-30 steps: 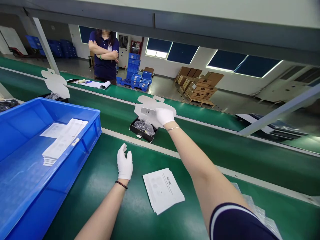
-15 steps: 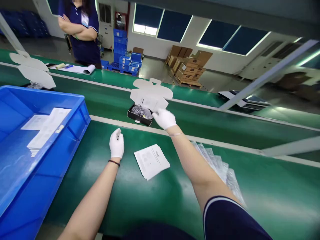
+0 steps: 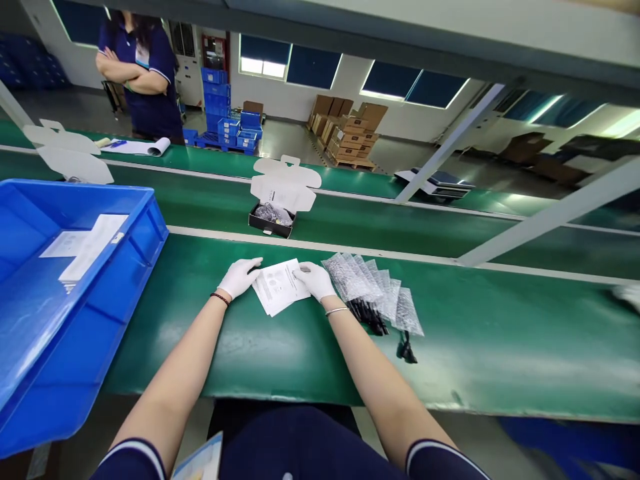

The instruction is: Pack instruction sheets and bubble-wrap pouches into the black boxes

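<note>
Both hands had drawn back from the box to the near belt: the gloved left hand (image 3: pixel 239 278) and right hand (image 3: pixel 314 281) now touched opposite edges of the paper sheets (image 3: pixel 277 287), though any pinch was impossible to tell. Bubble-wrap bags (image 3: pixel 367 285) lay at 3 o'clock — an open black box (image 3: pixel 271 225) at 12 o'clock.

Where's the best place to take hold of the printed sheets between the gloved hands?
Take the printed sheets by their near long edge, coming from the person's side with a pinch. They lie flat on the green belt, so that edge needs lifting first; the left hand and right hand sit at the ends, leaving it free.
</note>
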{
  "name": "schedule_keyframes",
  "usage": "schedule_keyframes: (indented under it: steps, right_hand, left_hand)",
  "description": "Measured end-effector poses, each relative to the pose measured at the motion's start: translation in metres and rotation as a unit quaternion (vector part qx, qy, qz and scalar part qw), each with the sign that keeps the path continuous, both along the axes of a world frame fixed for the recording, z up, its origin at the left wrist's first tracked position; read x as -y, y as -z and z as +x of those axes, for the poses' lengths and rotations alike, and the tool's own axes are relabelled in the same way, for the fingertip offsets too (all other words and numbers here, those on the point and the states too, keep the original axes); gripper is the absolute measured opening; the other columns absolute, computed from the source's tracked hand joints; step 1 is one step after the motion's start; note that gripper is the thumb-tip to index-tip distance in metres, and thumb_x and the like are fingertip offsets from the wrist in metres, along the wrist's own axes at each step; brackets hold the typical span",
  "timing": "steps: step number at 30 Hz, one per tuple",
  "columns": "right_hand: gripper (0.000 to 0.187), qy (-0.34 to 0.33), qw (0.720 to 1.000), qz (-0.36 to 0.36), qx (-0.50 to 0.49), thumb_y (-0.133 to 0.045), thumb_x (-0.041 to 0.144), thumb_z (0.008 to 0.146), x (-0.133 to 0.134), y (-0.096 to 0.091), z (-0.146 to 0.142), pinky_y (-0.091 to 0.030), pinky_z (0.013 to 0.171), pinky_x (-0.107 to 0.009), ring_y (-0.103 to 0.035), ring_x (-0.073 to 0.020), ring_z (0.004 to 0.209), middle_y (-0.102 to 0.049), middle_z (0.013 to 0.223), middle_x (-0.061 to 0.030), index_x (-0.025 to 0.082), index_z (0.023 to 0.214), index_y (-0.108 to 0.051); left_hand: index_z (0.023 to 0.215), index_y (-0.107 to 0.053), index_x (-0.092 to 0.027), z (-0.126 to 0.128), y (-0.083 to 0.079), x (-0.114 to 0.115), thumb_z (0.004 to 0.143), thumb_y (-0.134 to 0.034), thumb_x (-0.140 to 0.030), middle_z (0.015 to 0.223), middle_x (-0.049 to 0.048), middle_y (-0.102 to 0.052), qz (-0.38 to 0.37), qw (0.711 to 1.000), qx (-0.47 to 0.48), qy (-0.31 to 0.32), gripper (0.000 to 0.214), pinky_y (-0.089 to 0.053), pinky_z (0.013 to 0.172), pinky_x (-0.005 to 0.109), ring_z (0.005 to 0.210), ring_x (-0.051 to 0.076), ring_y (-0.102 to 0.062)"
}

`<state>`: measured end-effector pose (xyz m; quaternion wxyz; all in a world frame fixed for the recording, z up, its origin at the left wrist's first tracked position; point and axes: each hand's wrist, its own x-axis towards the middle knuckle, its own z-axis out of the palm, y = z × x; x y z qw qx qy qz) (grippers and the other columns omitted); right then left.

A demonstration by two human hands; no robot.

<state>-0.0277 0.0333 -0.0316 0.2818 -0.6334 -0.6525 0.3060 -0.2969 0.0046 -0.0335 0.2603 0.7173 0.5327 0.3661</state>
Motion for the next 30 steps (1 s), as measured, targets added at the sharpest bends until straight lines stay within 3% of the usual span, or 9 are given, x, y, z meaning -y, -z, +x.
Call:
schedule_keyframes:
  steps: [3, 7, 12, 15, 18, 20, 26, 28, 30]
  right_hand:
    - [0.023, 0.013, 0.999, 0.031, -0.019, -0.064, 0.029, 0.082, 0.009, 0.0, -0.005, -0.051, 0.096, -0.037, -0.067, -0.0229, 0.101, -0.074, 0.107, -0.0043, 0.023, 0.102, -0.072]
    - [0.048, 0.017, 0.995, 0.086, -0.052, -0.066, 0.038, 0.079, 0.021, -0.004, -0.006, -0.045, 0.106, -0.041, -0.06, -0.0264, 0.118, -0.064, 0.131, -0.0099, 0.02, 0.124, -0.064]
    - [0.043, -0.034, 0.979, 0.069, -0.19, -0.059, 0.054, 0.082, 0.042, -0.027, 0.005, -0.053, 0.088, -0.037, -0.064, -0.0256, 0.099, -0.071, 0.103, -0.0079, 0.018, 0.106, -0.067]
    - [0.041, -0.059, 0.957, -0.014, -0.283, -0.062, 0.053, 0.079, 0.059, -0.042, 0.017, -0.053, 0.075, -0.033, -0.065, -0.0242, 0.09, -0.072, 0.096, -0.0073, 0.017, 0.097, -0.069]
    - [0.037, -0.082, 0.955, -0.051, -0.281, -0.065, 0.049, 0.077, 0.074, -0.053, 0.03, -0.05, 0.069, -0.03, -0.063, -0.0217, 0.083, -0.071, 0.09, -0.0061, 0.015, 0.091, -0.071]
    - [0.032, -0.093, 0.963, -0.05, -0.249, -0.062, 0.046, 0.08, 0.082, -0.059, 0.038, -0.048, 0.068, -0.029, -0.062, -0.0199, 0.08, -0.07, 0.088, -0.005, 0.015, 0.086, -0.071]
    - [0.035, -0.064, 0.995, -0.023, -0.073, -0.048, 0.043, 0.094, 0.087, -0.08, 0.065, -0.05, 0.067, -0.029, -0.063, -0.0203, 0.077, -0.071, 0.084, -0.0052, 0.019, 0.085, -0.071]
    - [0.041, -0.012, 0.999, 0.003, -0.029, -0.041, 0.046, 0.098, 0.082, -0.082, 0.082, -0.051, 0.076, -0.035, -0.064, -0.025, 0.088, -0.071, 0.092, -0.0095, 0.019, 0.092, -0.072]
    - [0.038, 0.068, 0.994, 0.043, 0.072, -0.049, 0.047, 0.096, 0.075, -0.079, 0.101, -0.047, 0.09, -0.044, -0.06, -0.0322, 0.105, -0.069, 0.107, -0.0163, 0.017, 0.097, -0.072]
  left_hand:
    - [0.124, -0.07, -0.02, 0.016, -0.004, 0.008, 0.078, -0.071, -0.027, 0.105, 0.0063, -0.077, -0.003, 1.0, 0.004, -0.023, 0.046, -0.053, 0.1, 0.042, 0.105, 0.029, -0.067]
    - [0.12, -0.071, -0.017, 0.031, -0.015, 0.017, 0.083, -0.061, -0.022, 0.109, 0.0089, -0.076, 0.022, 0.996, 0.033, -0.077, 0.039, -0.052, 0.102, 0.043, 0.106, 0.027, -0.067]
    - [0.122, -0.068, -0.016, 0.031, -0.035, 0.041, 0.095, -0.044, -0.029, 0.116, 0.0113, -0.074, 0.059, 0.993, 0.072, -0.072, 0.038, -0.057, 0.094, 0.04, 0.104, 0.024, -0.069]
    - [0.127, -0.065, -0.02, 0.032, -0.047, 0.058, 0.095, -0.045, -0.027, 0.129, 0.0125, -0.068, 0.181, 0.983, 0.026, -0.01, 0.038, -0.053, 0.1, 0.046, 0.117, 0.025, -0.064]
    - [0.104, -0.073, -0.025, 0.041, -0.061, 0.069, 0.09, -0.057, -0.024, 0.125, 0.0106, -0.069, 0.312, 0.948, -0.056, 0.028, 0.021, -0.049, 0.104, 0.051, 0.123, 0.028, -0.06]
    - [0.092, -0.074, -0.026, 0.051, -0.072, 0.075, 0.09, -0.059, -0.024, 0.113, 0.0104, -0.073, 0.341, 0.936, -0.083, 0.042, 0.015, -0.052, 0.098, 0.049, 0.112, 0.027, -0.065]
    - [0.103, -0.076, -0.029, 0.082, -0.087, 0.086, 0.093, -0.055, -0.028, 0.096, 0.0082, -0.076, 0.187, 0.958, -0.103, 0.191, 0.023, -0.055, 0.092, 0.044, 0.091, 0.025, -0.071]
    - [0.099, -0.077, -0.028, 0.083, -0.079, 0.085, 0.092, -0.056, -0.036, 0.096, 0.008, -0.077, 0.141, 0.981, -0.039, 0.125, 0.024, -0.057, 0.09, 0.041, 0.089, 0.026, -0.071]
    - [0.098, -0.077, -0.025, 0.074, -0.069, 0.08, 0.089, -0.058, -0.045, 0.099, 0.0086, -0.077, 0.092, 0.994, 0.058, -0.019, 0.029, -0.059, 0.087, 0.04, 0.092, 0.028, -0.071]
